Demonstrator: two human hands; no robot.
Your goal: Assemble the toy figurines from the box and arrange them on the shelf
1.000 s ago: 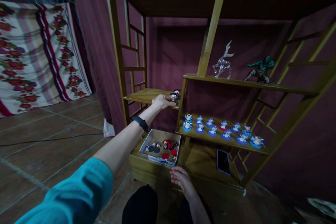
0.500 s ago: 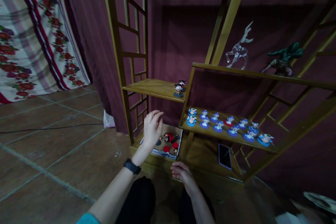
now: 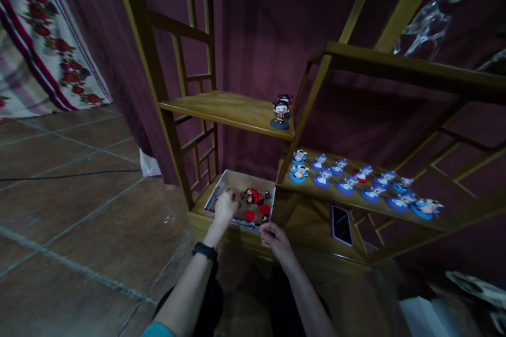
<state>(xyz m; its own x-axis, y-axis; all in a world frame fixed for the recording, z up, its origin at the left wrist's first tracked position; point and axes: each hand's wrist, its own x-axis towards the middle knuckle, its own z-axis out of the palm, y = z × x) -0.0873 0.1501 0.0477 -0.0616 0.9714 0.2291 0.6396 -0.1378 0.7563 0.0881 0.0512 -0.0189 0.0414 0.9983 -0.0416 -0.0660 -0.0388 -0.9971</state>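
Observation:
My left hand (image 3: 226, 206) reaches down over the left part of a shallow cardboard box (image 3: 213, 195), its fingers bent together and their tips partly hidden. What they hold, if anything, cannot be made out. Inside the box lie red-and-black doll figurines (image 3: 256, 196) and round red bases (image 3: 249, 215). Close to the box's front right corner is my right hand (image 3: 273, 236), with curled fingers drawn together; whether something small is in them is unclear. On the shelf above, a black-haired figurine (image 3: 281, 111) stands on a dark round base, partly covering a second one behind it.
Two rows of blue-and-white figurines (image 3: 348, 184) stand on the right shelf (image 3: 284, 187). Below them lies a phone (image 3: 342, 225). A clear glass deer (image 3: 429, 23) occupies the upper shelf (image 3: 395, 63). A dark cable (image 3: 71, 175) runs over the tiled floor at left.
My left hand has lowered from above the box into it. My right hand has moved up to the box's front corner, its fingers more curled. The view has come closer to the shelves.

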